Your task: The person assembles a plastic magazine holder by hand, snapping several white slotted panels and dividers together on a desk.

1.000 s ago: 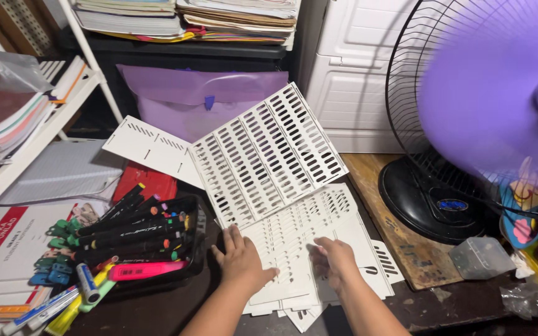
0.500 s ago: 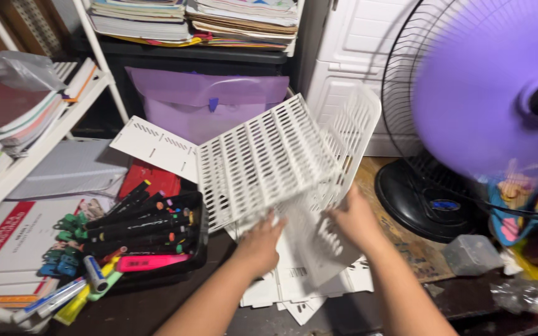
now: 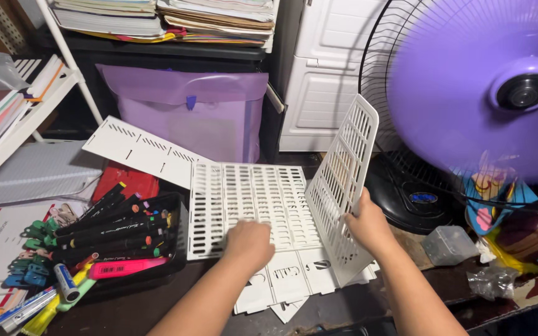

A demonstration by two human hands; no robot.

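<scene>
Left of the flat slotted panel (image 3: 250,205), a black marker tray (image 3: 175,249) crowds close. Right of it the upright panel (image 3: 344,186) and fan (image 3: 468,106) block passage. Before it, dark surface (image 3: 151,311) lies open.

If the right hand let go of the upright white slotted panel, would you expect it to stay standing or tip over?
It would probably tip: the upright slotted panel is thin, stands on one edge, and already leans while the right hand steadies it. It looks stiff, holding flat without sagging. Being mostly slots, it is likely light, so the purple fan nearby might nudge it.
</scene>
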